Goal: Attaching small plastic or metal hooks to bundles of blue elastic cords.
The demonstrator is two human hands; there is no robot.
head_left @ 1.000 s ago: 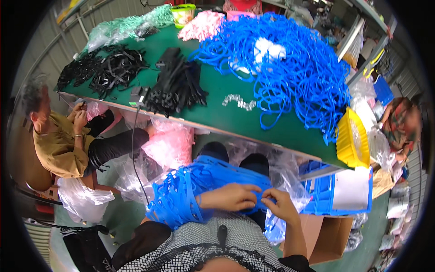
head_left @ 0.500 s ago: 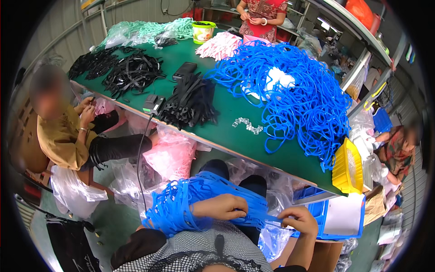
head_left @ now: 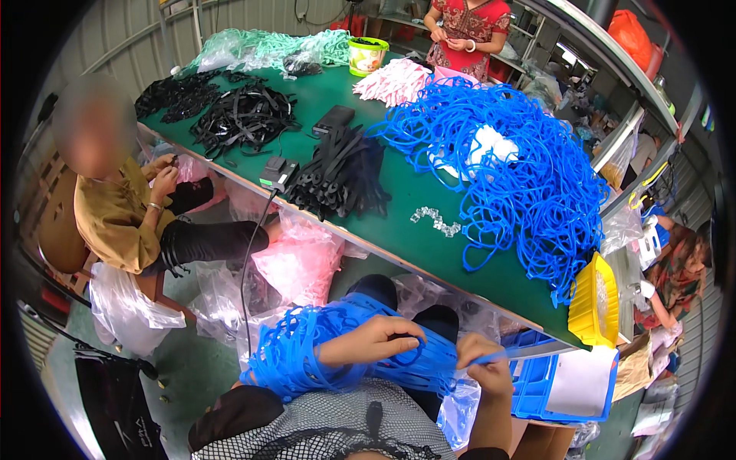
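A thick bundle of flat blue straps (head_left: 295, 345) is looped around my left forearm and spreads across my lap. My left hand (head_left: 376, 341) lies over the straps, its fingers curled in with a bit of blue strap at the fingertips. To its right, my right hand (head_left: 484, 366) pinches a blue strap, and a blurred blue end sticks out past the fingers. On the green table (head_left: 383, 238) ahead is a big tangled heap of blue cords (head_left: 537, 192). A short row of small clear plastic pieces (head_left: 435, 221) rests left of that heap.
Black straps (head_left: 333, 176) and a black device (head_left: 278, 174) with a cable lie near the table's front edge. A yellow basket (head_left: 594, 303) sits at the right corner, above a blue crate (head_left: 537, 379). One co-worker (head_left: 115, 215) sits left; another person (head_left: 468, 38) stands behind the table.
My right hand has turned over and moved slightly left and up, with the strap end now pointing right. My left hand has shifted a little up. The view has tilted slightly.
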